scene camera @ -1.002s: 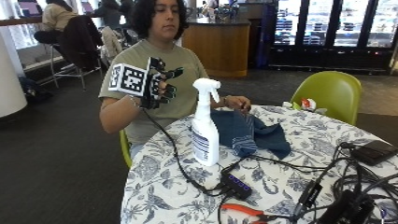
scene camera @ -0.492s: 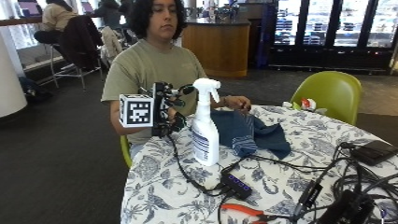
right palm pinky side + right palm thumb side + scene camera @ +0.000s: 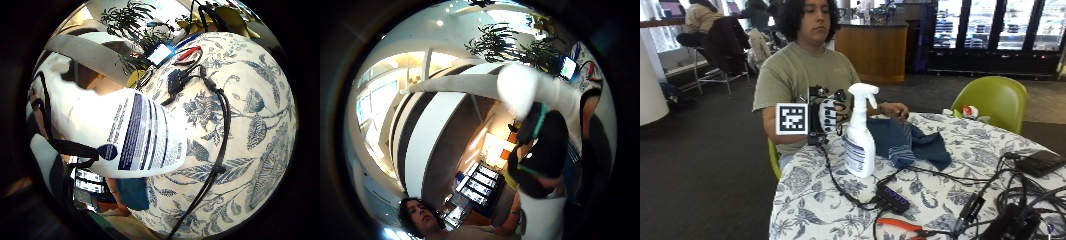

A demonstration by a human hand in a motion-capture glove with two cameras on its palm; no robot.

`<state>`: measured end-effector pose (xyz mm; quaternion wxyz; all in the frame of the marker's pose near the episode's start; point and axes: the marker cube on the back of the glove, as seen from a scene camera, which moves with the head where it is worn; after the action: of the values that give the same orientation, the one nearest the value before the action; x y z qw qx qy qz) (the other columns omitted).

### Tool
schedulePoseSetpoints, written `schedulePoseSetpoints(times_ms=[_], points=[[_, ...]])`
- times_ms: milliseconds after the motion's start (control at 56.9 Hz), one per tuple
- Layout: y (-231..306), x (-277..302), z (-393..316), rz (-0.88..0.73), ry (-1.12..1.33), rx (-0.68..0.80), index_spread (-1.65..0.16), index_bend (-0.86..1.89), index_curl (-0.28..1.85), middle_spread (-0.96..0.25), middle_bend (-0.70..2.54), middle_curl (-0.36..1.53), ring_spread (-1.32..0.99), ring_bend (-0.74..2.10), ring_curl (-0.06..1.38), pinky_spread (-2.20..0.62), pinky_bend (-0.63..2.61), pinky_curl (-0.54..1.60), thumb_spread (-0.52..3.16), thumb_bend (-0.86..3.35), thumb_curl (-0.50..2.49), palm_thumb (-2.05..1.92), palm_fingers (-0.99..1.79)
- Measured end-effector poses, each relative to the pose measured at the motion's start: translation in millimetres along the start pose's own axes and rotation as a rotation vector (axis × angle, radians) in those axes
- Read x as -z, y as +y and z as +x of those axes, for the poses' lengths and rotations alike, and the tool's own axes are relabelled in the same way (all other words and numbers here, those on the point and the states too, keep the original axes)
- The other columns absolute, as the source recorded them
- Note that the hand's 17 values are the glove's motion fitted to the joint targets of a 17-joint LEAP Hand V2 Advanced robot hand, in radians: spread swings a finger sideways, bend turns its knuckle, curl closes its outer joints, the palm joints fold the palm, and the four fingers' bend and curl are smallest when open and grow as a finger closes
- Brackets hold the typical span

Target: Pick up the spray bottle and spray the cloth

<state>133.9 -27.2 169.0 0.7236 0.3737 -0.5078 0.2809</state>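
Cloth [image 3: 909,142] edge behind spray bottle [image 3: 859,137].

Your gloved right hand [image 3: 830,114] sits just beside the white plastic spray bottle [image 3: 859,135] on the floral-clothed bench [image 3: 939,185], the blue cloth [image 3: 906,142] behind it.

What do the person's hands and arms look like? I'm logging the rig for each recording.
The right hand wears a black glove with white plastic parts on its back and black straps. The other hand is bare. Both arms are bare below the short sleeves of an olive-green T-shirt.
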Motion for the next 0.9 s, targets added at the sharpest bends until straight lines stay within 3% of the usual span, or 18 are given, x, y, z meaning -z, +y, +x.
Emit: schedulePoseSetpoints(times_ms=[158,351,457,474,510,545,562,597,756,896], points=[[7,-3,4,-0.142,-0.065,-0.023,-0.25,0.84,0.56,-0.17,0.83,0.67,-0.2,0.97,0.61,-0.12,0.92,0.65,1.36,0.12,0.47,0.83,1.28],[16,8,-7,0.026,0.036,-0.01,-0.23,0.84,0.64,-0.18,0.9,0.75,-0.21,1.04,0.69,-0.13,1.0,0.74,1.5,0.15,0.52,0.83,1.11],[44,22,-17,-0.118,0.166,0.055,-0.23,0.6,0.59,-0.16,0.78,0.7,-0.18,0.96,0.65,-0.18,0.84,0.67,1.37,0.04,0.5,0.72,1.0],[49,24,-19,-0.15,0.185,0.056,-0.23,0.52,0.56,-0.13,0.7,0.66,-0.16,0.89,0.62,-0.15,0.74,0.63,1.34,0.01,0.49,0.68,0.73],[60,28,-22,-0.206,0.219,0.06,-0.23,0.48,0.57,-0.1,0.62,0.63,-0.13,0.82,0.62,-0.09,0.68,0.64,1.31,-0.02,0.47,0.64,0.47],[71,35,-25,-0.258,0.254,0.065,-0.24,0.44,0.57,-0.08,0.59,0.61,-0.11,0.8,0.62,-0.06,0.66,0.64,1.28,-0.03,0.47,0.63,0.45],[77,38,-27,-0.282,0.272,0.066,-0.26,0.36,0.52,-0.05,0.51,0.58,-0.09,0.72,0.58,0.01,0.64,0.6,1.25,-0.04,0.46,0.61,0.26],[90,45,-30,-0.308,0.304,0.071,-0.27,0.3,0.5,-0.02,0.44,0.55,-0.06,0.66,0.55,0.06,0.65,0.57,1.23,-0.04,0.45,0.59,0.17],[136,79,-34,-0.354,0.384,0.099,-0.33,0.14,0.36,0.06,0.27,0.44,0.01,0.48,0.4,0.19,0.59,0.44,1.1,-0.04,0.42,0.55,0.09],[158,95,-33,-0.344,0.381,0.101,-0.34,0.13,0.32,0.08,0.23,0.4,0.03,0.44,0.37,0.23,0.57,0.41,1.04,-0.03,0.4,0.53,0.1]])
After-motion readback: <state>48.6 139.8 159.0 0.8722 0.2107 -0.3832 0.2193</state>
